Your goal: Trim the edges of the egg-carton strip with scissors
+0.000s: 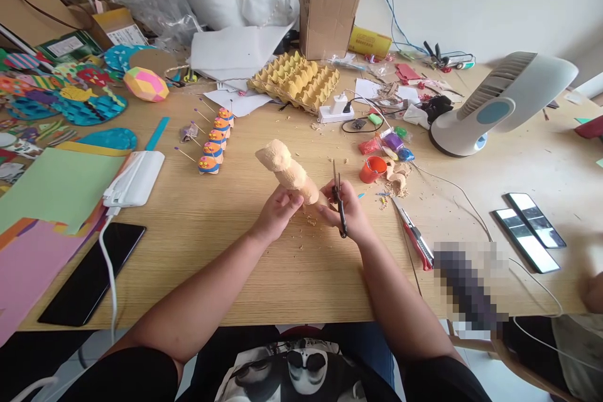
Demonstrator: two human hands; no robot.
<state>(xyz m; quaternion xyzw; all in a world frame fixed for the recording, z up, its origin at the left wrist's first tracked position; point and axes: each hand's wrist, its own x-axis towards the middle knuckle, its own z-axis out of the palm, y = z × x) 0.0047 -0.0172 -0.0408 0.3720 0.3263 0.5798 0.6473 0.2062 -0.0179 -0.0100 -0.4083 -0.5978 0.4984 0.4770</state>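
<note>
A pale tan, lumpy, elongated piece with rounded bulges and a rough surface is raised above the table; I cannot make out its material. My left hand is closed on its lower left side, thumb and fingers pinching it. My right hand is closed on a pair of black-handled scissors, blades pointing away from me. The fingertips of that hand also meet the near end of the piece. Tan crumbs are scattered on the wooden table beneath.
Orange-and-blue painted egg-carton caterpillar stands left of centre. A yellow egg tray lies behind. To the right are a red cup, tan scraps, a utility knife, a white fan and two phones. Another person sits at far right.
</note>
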